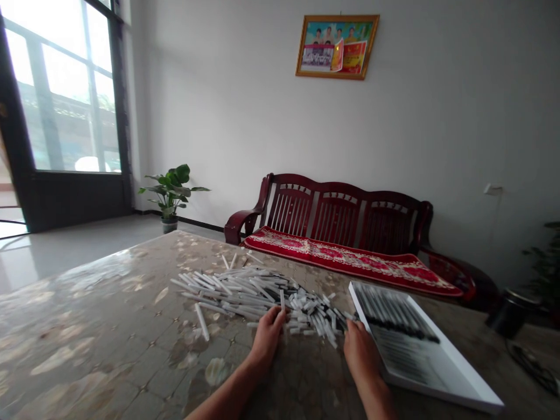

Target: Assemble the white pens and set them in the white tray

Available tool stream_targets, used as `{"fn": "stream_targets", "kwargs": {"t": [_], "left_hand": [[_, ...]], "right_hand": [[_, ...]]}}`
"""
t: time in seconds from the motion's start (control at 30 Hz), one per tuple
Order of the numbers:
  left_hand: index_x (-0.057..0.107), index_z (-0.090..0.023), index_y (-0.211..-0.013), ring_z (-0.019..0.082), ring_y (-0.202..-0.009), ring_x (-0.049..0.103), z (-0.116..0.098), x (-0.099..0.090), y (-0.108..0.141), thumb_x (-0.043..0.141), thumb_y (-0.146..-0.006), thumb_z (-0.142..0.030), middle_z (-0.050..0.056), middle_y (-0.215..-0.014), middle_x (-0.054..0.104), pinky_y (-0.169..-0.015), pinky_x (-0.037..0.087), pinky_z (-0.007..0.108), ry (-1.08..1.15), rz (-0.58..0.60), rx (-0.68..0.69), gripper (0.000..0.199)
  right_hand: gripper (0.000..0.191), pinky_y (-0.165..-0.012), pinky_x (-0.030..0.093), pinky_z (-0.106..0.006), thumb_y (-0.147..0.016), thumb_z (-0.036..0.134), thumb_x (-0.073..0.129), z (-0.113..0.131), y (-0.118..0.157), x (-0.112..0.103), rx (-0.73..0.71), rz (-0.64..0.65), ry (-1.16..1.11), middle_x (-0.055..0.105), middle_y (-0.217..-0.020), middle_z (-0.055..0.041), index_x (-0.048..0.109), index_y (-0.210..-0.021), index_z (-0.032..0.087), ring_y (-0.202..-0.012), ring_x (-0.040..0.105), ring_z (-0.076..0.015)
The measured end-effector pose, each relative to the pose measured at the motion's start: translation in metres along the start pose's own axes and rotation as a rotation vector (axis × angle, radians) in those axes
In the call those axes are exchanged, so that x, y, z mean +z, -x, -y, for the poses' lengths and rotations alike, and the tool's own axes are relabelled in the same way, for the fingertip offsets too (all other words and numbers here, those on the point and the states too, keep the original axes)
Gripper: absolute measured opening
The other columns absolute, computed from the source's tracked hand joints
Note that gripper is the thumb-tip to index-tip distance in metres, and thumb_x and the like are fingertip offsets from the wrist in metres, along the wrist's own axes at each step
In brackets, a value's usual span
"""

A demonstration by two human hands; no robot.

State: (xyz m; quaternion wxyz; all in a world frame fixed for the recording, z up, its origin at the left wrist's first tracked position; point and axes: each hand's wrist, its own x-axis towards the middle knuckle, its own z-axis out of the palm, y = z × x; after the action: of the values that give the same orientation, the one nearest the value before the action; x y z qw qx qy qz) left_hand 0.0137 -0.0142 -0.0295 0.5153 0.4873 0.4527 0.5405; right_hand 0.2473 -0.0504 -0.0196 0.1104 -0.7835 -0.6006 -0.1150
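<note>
The left hand (268, 337) and right hand (361, 350) rest at the near edge of a loose pile of tubes (258, 294), their fingers curled narrow. The left fingertips meet the pile's front, and the right hand sits at its right end, beside a tray (437, 385). Neither hand clearly grips anything; whether either holds a tube, the picture cannot settle.

The slim, smooth tubes lie crisscrossed, white along their length, many with black ends, and they crowd most densely near the hands. The pile lies on a glossy table (87, 326) with a mottled tan pattern under its shine. The shallow white tray holds tight rows of dark-tipped tubes, blurred in this view.

Beyond the table stands a dark wooden bench (336, 210) with a slatted back and a red patterned cushion (341, 259). A potted plant (170, 192) stands farther left, below a tall window (61, 93). A framed picture (336, 46) hangs on the wall.
</note>
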Motion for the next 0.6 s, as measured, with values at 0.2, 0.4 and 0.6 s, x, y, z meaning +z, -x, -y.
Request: {"fn": "stream_targets", "kwargs": {"t": [0.2, 0.4, 0.6], "left_hand": [[0.068, -0.015, -0.093, 0.007, -0.050, 0.036, -0.007, -0.010, -0.007, 0.064, -0.064, -0.068, -0.005, -0.065, 0.053, -0.045, 0.026, 0.020, 0.084, 0.038, -0.066, 0.060], [0.071, -0.015, -0.089, 0.017, -0.070, 0.058, -0.012, -0.010, -0.010, 0.061, -0.072, -0.060, 0.001, -0.070, 0.065, -0.069, 0.046, 0.027, -0.053, 0.085, 0.078, 0.049], [0.072, -0.024, -0.096, 0.022, -0.094, 0.064, -0.012, -0.012, -0.001, 0.053, -0.086, -0.032, 0.005, -0.096, 0.072, -0.085, 0.047, 0.029, -0.566, 0.015, 0.322, 0.024]], "right_hand": [[0.040, -0.075, 0.048, -0.025, -0.091, 0.003, 0.036, 0.003, -0.002, -0.010, -0.005, 0.088, 0.048, 0.070, -0.110, -0.0131, 0.071, -0.106, 0.016, -0.096, 0.071, -0.0204], [0.038, -0.067, 0.049, -0.028, -0.091, 0.005, 0.037, 0.004, 0.000, -0.013, 0.002, 0.111, 0.120, 0.072, -0.105, -0.0147, 0.069, -0.108, 0.017, -0.087, 0.073, -0.0233], [0.038, -0.065, 0.050, -0.024, -0.088, 0.003, 0.042, 0.014, 0.001, -0.025, -0.007, 0.171, 0.199, 0.073, -0.103, -0.0143, 0.066, -0.112, 0.017, -0.086, 0.074, -0.0218]]}}
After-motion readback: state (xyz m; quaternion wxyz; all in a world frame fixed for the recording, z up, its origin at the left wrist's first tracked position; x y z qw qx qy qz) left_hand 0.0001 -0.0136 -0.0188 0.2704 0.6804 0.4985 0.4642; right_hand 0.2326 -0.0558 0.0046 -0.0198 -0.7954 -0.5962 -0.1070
